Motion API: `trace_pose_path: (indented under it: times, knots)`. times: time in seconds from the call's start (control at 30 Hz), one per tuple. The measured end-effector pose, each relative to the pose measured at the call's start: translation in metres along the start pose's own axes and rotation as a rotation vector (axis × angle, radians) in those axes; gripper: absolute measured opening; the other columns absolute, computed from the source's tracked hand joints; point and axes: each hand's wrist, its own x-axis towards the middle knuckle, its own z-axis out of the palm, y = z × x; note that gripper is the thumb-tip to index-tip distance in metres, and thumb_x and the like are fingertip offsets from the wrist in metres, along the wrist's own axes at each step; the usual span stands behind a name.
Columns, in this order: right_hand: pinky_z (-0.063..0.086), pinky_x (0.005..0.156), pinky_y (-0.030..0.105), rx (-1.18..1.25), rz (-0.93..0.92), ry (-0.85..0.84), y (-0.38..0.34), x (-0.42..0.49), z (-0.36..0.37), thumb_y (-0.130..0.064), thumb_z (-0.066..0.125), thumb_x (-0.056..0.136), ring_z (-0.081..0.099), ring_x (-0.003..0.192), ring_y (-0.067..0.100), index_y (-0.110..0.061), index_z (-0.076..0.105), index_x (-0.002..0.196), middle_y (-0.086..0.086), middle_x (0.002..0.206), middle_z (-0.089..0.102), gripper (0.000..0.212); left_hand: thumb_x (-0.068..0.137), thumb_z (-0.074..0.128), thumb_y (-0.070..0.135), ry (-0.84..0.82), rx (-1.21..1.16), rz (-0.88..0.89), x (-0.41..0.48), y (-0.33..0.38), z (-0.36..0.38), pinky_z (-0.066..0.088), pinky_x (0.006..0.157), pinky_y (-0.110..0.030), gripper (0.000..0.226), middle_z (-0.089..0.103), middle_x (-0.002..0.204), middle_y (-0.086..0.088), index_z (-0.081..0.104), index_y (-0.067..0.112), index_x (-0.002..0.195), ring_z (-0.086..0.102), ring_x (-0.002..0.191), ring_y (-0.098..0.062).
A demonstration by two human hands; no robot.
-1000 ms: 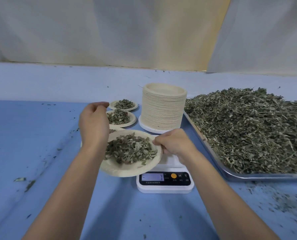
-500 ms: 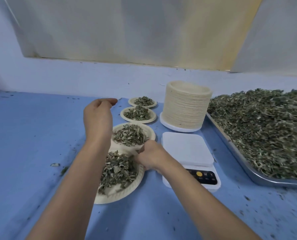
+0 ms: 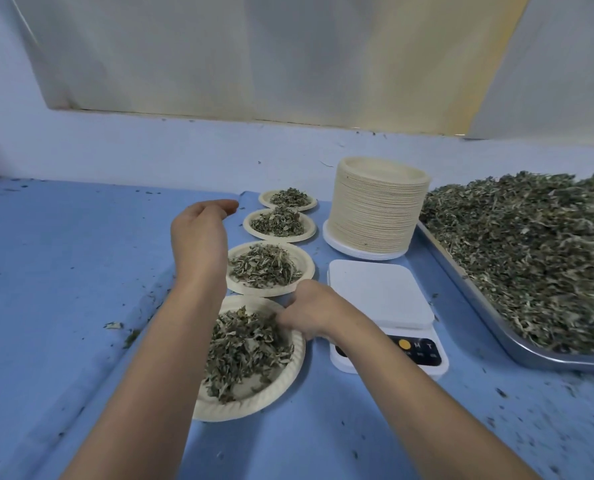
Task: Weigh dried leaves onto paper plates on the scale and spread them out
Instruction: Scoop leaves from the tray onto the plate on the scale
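I note plate [image 3: 254,405] gone from scale [image 3: 378,292] since a second ago. Now on table [image 3: 63,271], left of scale, nearest in row. Right hand [image 3: 309,313] curled into leaves [image 3: 247,351]; what it grasps, I cannot tell. Left hand [image 3: 198,233] hovers relaxed, empty. Judgement: weighing done, spreading begins.

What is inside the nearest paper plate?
Dried leaves heaped in the nearest paper plate, with the right hand touching them at the far edge. The left forearm covers the plate's left side, so what lies there is hidden.
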Motion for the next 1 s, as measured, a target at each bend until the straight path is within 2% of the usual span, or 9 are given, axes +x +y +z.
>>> trace_pose_path:
  times: [0.07, 0.2, 0.33, 0.5, 0.57, 0.63, 0.73, 0.87, 1.0]
  knots:
    - [0.028, 0.041, 0.022, -0.003, 0.001, 0.006, -0.001, 0.000, -0.001, -0.010, 0.060, 0.079, 0.039, 0.052, 0.015, -0.005, 0.062, 0.082, 0.005, 0.062, 0.043, 0.005, 0.090, 0.041, 0.005, -0.007, -0.001, 0.000, -0.001, 0.000, 0.001, 0.039, 0.070, -0.017, 0.030, 0.065, 0.095, 0.008, 0.068, 0.017, 0.088, 0.054, 0.085, 0.005]
    - [0.033, 0.046, 0.023, 0.003, 0.003, 0.005, 0.000, 0.002, 0.000, -0.019, 0.060, 0.085, 0.041, 0.057, 0.017, 0.000, 0.067, 0.098, 0.006, 0.067, 0.045, 0.025, 0.090, 0.041, 0.005, -0.021, 0.002, 0.001, -0.002, -0.001, 0.004, 0.038, 0.070, -0.016, 0.029, 0.066, 0.095, 0.007, 0.069, 0.016, 0.089, 0.053, 0.083, 0.005]
    - [0.035, 0.051, 0.025, 0.015, 0.006, -0.004, 0.001, 0.007, 0.001, -0.039, 0.060, 0.090, 0.047, 0.069, 0.021, -0.007, 0.057, 0.084, 0.007, 0.082, 0.052, 0.033, 0.089, 0.042, 0.006, -0.032, 0.006, -0.003, -0.005, -0.001, 0.006, 0.041, 0.078, -0.020, 0.028, 0.066, 0.092, 0.009, 0.069, 0.015, 0.090, 0.054, 0.083, 0.005]
    - [0.036, 0.054, 0.025, 0.042, -0.016, 0.108, 0.003, 0.010, -0.009, -0.035, 0.060, 0.089, 0.053, 0.086, 0.022, -0.010, 0.060, 0.094, 0.010, 0.103, 0.060, 0.025, 0.088, 0.042, 0.005, -0.062, 0.000, -0.001, -0.009, 0.000, 0.020, 0.043, 0.080, -0.021, 0.029, 0.067, 0.094, 0.003, 0.069, 0.013, 0.087, 0.056, 0.089, -0.006]
    - [0.043, 0.059, 0.026, 0.114, -0.043, 0.192, 0.006, 0.009, -0.019, -0.031, 0.060, 0.088, 0.059, 0.086, 0.024, -0.006, 0.065, 0.089, 0.010, 0.095, 0.065, 0.025, 0.087, 0.042, 0.004, -0.077, -0.015, 0.002, -0.011, 0.000, 0.031, 0.044, 0.079, -0.020, 0.030, 0.068, 0.093, 0.002, 0.069, 0.015, 0.083, 0.056, 0.086, -0.008]
    - [0.055, 0.074, 0.035, 0.261, -0.091, 0.304, 0.010, 0.008, -0.032, -0.020, 0.060, 0.085, 0.067, 0.085, 0.028, 0.000, 0.070, 0.084, 0.013, 0.086, 0.071, 0.022, 0.086, 0.042, 0.004, -0.100, -0.041, -0.003, -0.014, -0.002, 0.045, 0.044, 0.075, -0.022, 0.030, 0.068, 0.091, 0.002, 0.068, 0.017, 0.078, 0.055, 0.083, -0.009]
    - [0.055, 0.079, 0.048, 0.406, -0.202, 0.571, 0.024, 0.008, -0.054, -0.008, 0.057, 0.083, 0.068, 0.079, 0.033, -0.002, 0.068, 0.074, 0.016, 0.079, 0.071, 0.016, 0.085, 0.043, 0.004, -0.144, -0.089, -0.014, -0.020, -0.006, 0.071, 0.043, 0.073, -0.022, 0.030, 0.068, 0.086, 0.002, 0.068, 0.017, 0.076, 0.057, 0.081, -0.011]
    - [0.050, 0.081, 0.037, 0.252, -0.329, 0.930, 0.050, 0.014, -0.094, -0.013, 0.058, 0.088, 0.064, 0.084, 0.016, -0.014, 0.072, 0.093, 0.000, 0.090, 0.071, 0.014, 0.086, 0.043, 0.002, -0.220, -0.151, -0.044, -0.026, -0.007, 0.105, 0.044, 0.066, -0.017, 0.029, 0.068, 0.084, 0.003, 0.067, 0.015, 0.079, 0.061, 0.085, -0.010]
    - [0.046, 0.087, 0.038, -0.057, -0.343, 1.030, 0.072, 0.029, -0.143, -0.018, 0.052, 0.096, 0.058, 0.103, 0.019, -0.017, 0.068, 0.111, 0.000, 0.109, 0.067, 0.022, 0.088, 0.042, 0.001, -0.252, -0.168, -0.055, -0.030, -0.006, 0.129, 0.042, 0.065, -0.018, 0.033, 0.066, 0.079, 0.006, 0.064, 0.019, 0.071, 0.062, 0.084, -0.008]
